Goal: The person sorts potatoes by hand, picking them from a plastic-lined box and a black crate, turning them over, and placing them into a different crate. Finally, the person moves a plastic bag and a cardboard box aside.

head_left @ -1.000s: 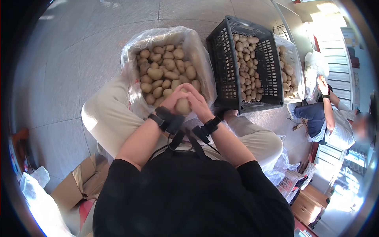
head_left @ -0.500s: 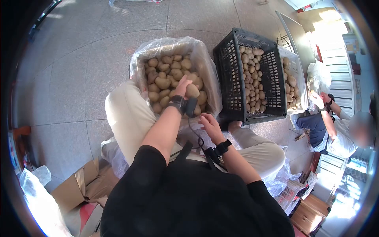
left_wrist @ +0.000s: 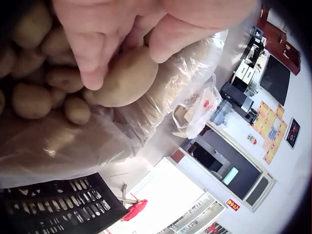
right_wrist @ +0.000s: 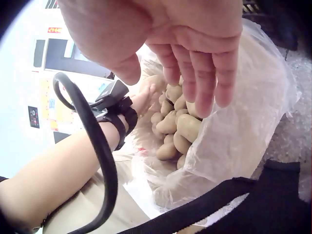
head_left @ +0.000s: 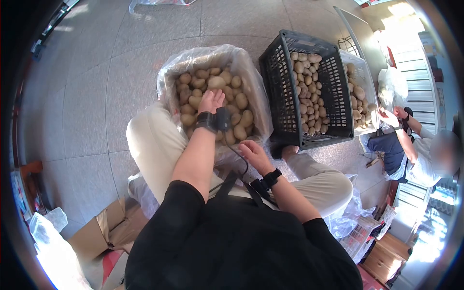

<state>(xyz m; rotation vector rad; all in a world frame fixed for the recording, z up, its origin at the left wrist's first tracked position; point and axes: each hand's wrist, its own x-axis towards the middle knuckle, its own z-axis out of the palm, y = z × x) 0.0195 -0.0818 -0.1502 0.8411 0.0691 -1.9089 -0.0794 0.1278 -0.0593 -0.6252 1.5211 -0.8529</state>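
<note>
My left hand [head_left: 212, 101] reaches over a plastic-lined container [head_left: 169, 63] of potatoes, fingers extended. A pale potato [head_left: 216, 82] is right at its fingertips. In the left wrist view, the thumb and fingers overlap opposite edges of a smooth oval potato [left_wrist: 129, 80], with its upper part hidden behind them. Near my lap, beside the container's near edge, my right hand [head_left: 256, 155] hangs loosely with nothing in it. The right wrist view shows its fingers [right_wrist: 202, 83] relaxed above the clear liner [right_wrist: 243, 131], with several potatoes [right_wrist: 170, 124] beyond.
A black slatted crate [head_left: 280, 92] with smaller potatoes [head_left: 309, 92] stands right of the container. Beyond it is a white bin [head_left: 369, 92] of potatoes, where another person [head_left: 401, 140] sits. Cardboard [head_left: 101, 227] and plastic bags lie at lower left. A cable runs between my wrists.
My hands were together around a potato, then parted. The left hand carried the potato over the container and has turned and extended forward-left; the right hand drew back towards my lap and stays there.
</note>
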